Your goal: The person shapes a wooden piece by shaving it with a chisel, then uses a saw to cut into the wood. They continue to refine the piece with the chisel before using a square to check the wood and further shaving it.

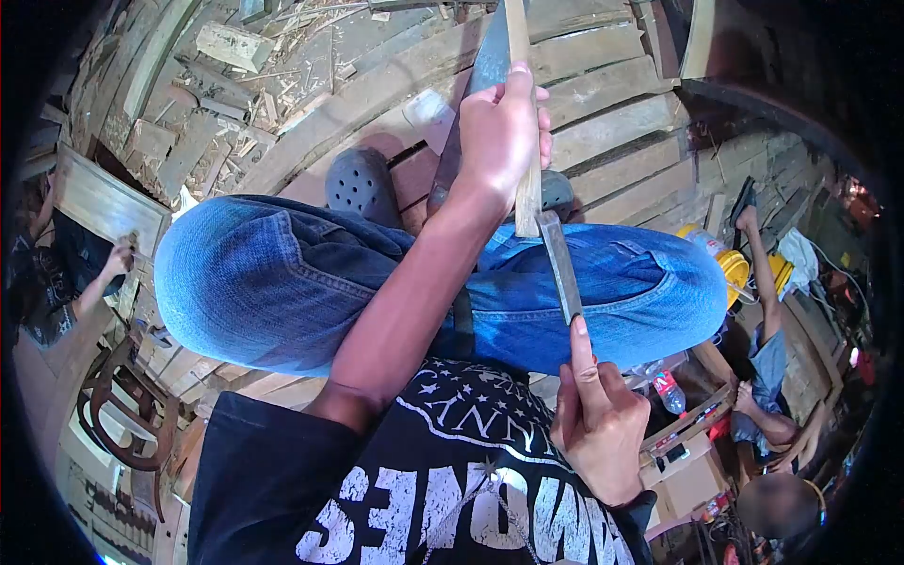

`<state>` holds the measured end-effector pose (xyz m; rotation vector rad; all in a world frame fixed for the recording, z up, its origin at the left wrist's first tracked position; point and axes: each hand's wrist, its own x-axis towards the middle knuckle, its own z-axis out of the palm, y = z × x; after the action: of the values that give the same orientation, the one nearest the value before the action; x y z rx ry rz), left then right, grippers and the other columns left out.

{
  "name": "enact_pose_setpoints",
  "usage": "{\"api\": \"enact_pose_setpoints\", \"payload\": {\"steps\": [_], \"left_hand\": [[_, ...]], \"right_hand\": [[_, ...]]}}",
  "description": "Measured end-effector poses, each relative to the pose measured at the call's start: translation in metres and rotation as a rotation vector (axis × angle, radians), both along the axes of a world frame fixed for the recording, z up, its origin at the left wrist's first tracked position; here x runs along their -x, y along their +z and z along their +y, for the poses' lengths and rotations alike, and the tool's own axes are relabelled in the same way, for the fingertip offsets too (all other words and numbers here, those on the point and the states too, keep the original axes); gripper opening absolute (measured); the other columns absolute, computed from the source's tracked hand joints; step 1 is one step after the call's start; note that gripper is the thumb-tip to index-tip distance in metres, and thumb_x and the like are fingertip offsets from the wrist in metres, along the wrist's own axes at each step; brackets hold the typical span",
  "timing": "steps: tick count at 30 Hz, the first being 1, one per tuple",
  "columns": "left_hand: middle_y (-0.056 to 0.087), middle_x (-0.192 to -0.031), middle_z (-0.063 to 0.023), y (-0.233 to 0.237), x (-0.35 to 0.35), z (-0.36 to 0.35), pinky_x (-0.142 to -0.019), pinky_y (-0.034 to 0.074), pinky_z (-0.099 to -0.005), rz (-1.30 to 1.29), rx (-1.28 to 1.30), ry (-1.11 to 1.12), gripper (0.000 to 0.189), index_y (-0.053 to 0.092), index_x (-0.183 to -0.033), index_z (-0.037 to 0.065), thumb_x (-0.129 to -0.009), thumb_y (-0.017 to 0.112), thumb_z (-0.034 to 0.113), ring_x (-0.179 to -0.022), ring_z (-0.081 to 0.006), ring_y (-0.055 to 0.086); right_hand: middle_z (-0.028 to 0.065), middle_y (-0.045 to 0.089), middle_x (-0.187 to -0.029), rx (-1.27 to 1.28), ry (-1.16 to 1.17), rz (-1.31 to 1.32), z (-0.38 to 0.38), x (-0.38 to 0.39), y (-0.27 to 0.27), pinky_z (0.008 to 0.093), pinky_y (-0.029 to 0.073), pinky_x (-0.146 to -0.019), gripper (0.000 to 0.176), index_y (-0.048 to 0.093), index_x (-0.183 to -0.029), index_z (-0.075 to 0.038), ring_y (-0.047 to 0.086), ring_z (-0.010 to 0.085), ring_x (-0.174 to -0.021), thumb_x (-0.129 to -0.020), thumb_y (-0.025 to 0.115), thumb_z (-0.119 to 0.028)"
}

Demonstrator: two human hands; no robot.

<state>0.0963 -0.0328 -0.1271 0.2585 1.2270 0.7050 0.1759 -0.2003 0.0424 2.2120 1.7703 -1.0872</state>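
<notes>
I sit with my knees in blue jeans (pixel 282 282) drawn up in front of me. My left hand (pixel 504 127) reaches out over them and grips a thin pale wooden strip (pixel 518 28) that runs upright down to my knee. My right hand (pixel 593 428), close to my black printed shirt (pixel 452 480), holds a narrow grey metal blade (pixel 560 268) with the index finger laid along it. The blade's tip meets the lower end of the strip. A dark long piece (pixel 488 61) lies behind my left hand.
Grey clogs (pixel 363 184) rest on a floor of wooden planks (pixel 612 122) with scrap wood (pixel 231 42) on it. A person at the left holds a board (pixel 104 202). Another person (pixel 767 358) sits at the right by yellow buckets (pixel 736 268) and a bottle (pixel 669 391).
</notes>
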Motion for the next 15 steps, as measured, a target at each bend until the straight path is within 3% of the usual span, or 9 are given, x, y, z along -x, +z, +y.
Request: {"api": "enact_pose_setpoints", "payload": {"steps": [4, 10, 13, 14, 15], "left_hand": [[0.049, -0.064, -0.0033, -0.004, -0.005, -0.004, -0.042, 0.037, -0.0262, 0.034, 0.0, -0.021, 0.042, 0.055, -0.096, -0.005, -0.097, 0.044, 0.036, -0.045, -0.0109, 0.044], [0.049, -0.065, -0.0035, -0.005, -0.003, -0.002, -0.042, 0.036, -0.0273, -0.003, -0.007, -0.012, 0.042, 0.055, -0.097, -0.005, -0.097, 0.045, 0.036, -0.045, -0.0113, 0.044], [0.049, -0.065, -0.0039, -0.002, -0.003, -0.001, -0.043, 0.036, -0.0275, -0.012, 0.004, -0.005, 0.042, 0.054, -0.097, -0.005, -0.096, 0.044, 0.036, -0.046, -0.0113, 0.044], [0.049, -0.066, -0.0041, -0.002, -0.003, -0.001, -0.043, 0.036, -0.0275, -0.015, 0.001, -0.005, 0.042, 0.054, -0.097, -0.005, -0.096, 0.044, 0.036, -0.046, -0.0114, 0.044], [0.049, -0.067, -0.0043, -0.003, -0.002, -0.002, -0.043, 0.036, -0.0276, -0.017, -0.002, -0.005, 0.042, 0.054, -0.097, -0.005, -0.097, 0.044, 0.035, -0.046, -0.0115, 0.044]], "right_hand": [[0.0111, 0.054, -0.062, -0.012, 0.067, -0.1, 0.007, 0.001, -0.005, 0.0379, 0.042, -0.043, 0.058, 0.05, -0.134, -0.009, 0.053, 0.0236, -0.045, -0.078, 0.064, 0.003], [0.0111, 0.054, -0.066, -0.045, 0.068, -0.033, 0.005, -0.006, -0.013, 0.0351, 0.044, -0.042, 0.058, 0.049, -0.134, -0.007, 0.054, 0.0221, -0.043, -0.079, 0.065, -0.004], [0.0122, 0.054, -0.061, -0.144, -0.137, -0.023, 0.008, -0.005, -0.015, 0.0361, 0.043, -0.044, 0.057, 0.048, -0.133, -0.002, 0.053, 0.0212, -0.044, -0.078, 0.062, 0.004], [0.0106, 0.052, -0.062, -0.138, -0.169, -0.043, 0.006, -0.006, -0.013, 0.0262, 0.039, -0.05, 0.054, 0.048, -0.134, -0.003, 0.047, 0.0142, -0.05, -0.082, 0.056, 0.007], [0.011, 0.052, -0.061, -0.158, -0.163, -0.034, 0.007, -0.009, -0.012, 0.0298, 0.041, -0.047, 0.054, 0.048, -0.134, -0.002, 0.05, 0.017, -0.047, -0.081, 0.058, 0.006]]}}
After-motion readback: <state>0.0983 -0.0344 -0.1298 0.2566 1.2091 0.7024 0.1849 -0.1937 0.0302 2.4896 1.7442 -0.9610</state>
